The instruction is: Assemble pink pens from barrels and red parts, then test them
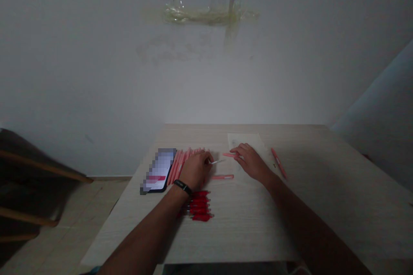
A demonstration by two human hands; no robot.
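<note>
A thin white pen refill (217, 161) sticks out from my left hand (196, 171). My fingers are closed narrow on its near end, though the hand hides the grip itself. It should weigh next to nothing, and it looks stiff but slim enough to slip or snap, so I'd judge it best held close to the end, in the fingertips. My right hand (251, 163) lies palm-down on a sheet of paper (247, 148), fingers loosely open, their tips (237, 150) reaching toward a pink pen (229, 154). I can't tell whether they touch it. A second pink pen (222, 176) lies lower down, between my hands, and a third pink pen (278, 162) sits off to the right of the paper. Past my left hand there's a tight row of pink pens (183, 165), just beside a phone (158, 171); nearer me is a bunch of red pen parts (200, 205). It all rests on a pale wood-grain table (338, 189) — and a black band (182, 187) circles my left wrist.
</note>
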